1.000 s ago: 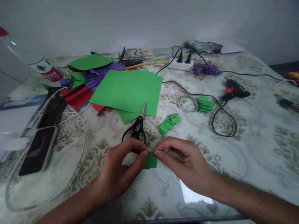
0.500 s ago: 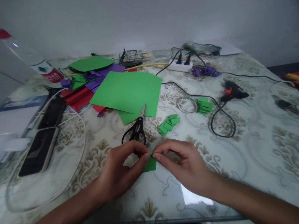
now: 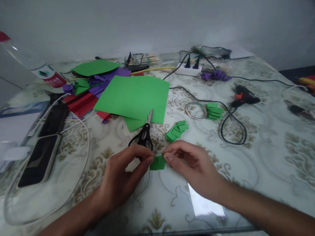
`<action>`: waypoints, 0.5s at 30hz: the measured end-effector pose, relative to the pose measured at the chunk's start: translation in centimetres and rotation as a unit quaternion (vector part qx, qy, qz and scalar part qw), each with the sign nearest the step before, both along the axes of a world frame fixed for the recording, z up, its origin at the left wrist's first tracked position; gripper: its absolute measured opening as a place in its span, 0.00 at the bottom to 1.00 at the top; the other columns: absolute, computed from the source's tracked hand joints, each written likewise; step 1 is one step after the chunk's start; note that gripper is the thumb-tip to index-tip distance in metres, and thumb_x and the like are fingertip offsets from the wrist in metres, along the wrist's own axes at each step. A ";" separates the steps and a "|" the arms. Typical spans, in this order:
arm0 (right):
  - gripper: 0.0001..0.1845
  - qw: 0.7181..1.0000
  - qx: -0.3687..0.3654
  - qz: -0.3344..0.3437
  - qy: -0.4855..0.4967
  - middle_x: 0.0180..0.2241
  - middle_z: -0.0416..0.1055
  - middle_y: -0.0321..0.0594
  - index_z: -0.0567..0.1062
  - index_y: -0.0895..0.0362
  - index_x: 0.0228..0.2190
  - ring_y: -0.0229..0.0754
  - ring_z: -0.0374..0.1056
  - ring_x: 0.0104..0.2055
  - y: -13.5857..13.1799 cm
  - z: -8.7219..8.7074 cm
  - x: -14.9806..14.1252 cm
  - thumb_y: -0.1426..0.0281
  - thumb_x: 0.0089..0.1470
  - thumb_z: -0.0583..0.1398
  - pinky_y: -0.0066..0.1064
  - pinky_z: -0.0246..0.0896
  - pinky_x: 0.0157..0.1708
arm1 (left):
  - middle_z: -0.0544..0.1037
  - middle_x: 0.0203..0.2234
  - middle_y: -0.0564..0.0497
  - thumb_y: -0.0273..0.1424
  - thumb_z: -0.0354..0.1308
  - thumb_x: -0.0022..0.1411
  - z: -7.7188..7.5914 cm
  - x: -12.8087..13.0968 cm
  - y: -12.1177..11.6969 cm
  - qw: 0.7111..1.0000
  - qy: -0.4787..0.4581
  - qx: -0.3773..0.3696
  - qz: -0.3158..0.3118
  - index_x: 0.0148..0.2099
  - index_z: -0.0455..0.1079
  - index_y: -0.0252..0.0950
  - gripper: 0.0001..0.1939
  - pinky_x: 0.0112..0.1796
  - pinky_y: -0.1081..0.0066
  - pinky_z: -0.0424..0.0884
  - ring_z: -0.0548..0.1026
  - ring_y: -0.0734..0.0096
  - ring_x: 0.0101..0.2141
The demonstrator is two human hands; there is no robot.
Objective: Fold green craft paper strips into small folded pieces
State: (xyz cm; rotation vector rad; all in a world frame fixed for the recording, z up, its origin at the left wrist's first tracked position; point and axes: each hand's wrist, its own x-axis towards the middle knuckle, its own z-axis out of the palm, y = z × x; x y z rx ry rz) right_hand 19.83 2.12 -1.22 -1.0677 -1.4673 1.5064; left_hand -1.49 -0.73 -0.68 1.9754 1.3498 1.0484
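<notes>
My left hand [image 3: 123, 178] and my right hand [image 3: 192, 167] meet near the table's front edge. Both pinch a small folded green paper piece [image 3: 157, 163] between thumb and fingers, the left at its left edge, the right at its right edge. Black scissors [image 3: 143, 135] lie shut just beyond my left hand, blades pointing away. A small pile of folded green pieces [image 3: 177, 130] sits just past my right hand. A second stack of green pieces [image 3: 214, 110] lies farther right.
Green sheets [image 3: 134, 95], purple and red paper cover the far left. A phone [image 3: 39, 159] and white cable [image 3: 81, 154] lie at left. A black glue gun [image 3: 243, 97], its looped cord [image 3: 232, 131], a power strip [image 3: 189, 68] and a plastic bottle [image 3: 29, 64] stand farther back.
Both hands have moved slightly away from me with the green piece, which now shows a fold down its middle. The pinch stays the same.
</notes>
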 end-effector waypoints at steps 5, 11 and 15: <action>0.13 0.993 -0.111 -0.014 0.041 0.35 0.75 0.37 0.77 0.55 0.41 0.37 0.73 0.34 0.7 -0.2 -0.2 0.58 0.63 0.64 0.29 0.72 0.37 | 0.80 0.36 0.52 0.23 0.63 0.67 -0.5 -0.3 0.0 0.999 -0.025 0.041 0.021 0.44 0.75 0.44 0.09 0.39 0.66 0.76 0.79 0.68 0.37; 0.17 0.974 -0.197 0.010 0.116 0.35 0.77 0.37 0.76 0.54 0.43 0.39 0.76 0.40 0.9 -0.3 -0.1 0.57 0.59 0.68 0.31 0.73 0.45 | 0.79 0.37 0.53 0.21 0.64 0.66 -0.8 -0.4 -0.1 0.998 -0.017 0.053 0.013 0.47 0.76 0.46 0.13 0.36 0.67 0.75 0.79 0.69 0.36; 0.19 0.971 -0.189 0.006 0.144 0.37 0.78 0.35 0.76 0.51 0.45 0.37 0.76 0.41 0.7 0.0 0.0 0.64 0.53 0.72 0.29 0.71 0.46 | 0.78 0.38 0.53 0.20 0.64 0.66 -0.7 -0.3 0.0 0.998 -0.011 0.064 0.008 0.48 0.76 0.44 0.13 0.37 0.70 0.76 0.79 0.71 0.37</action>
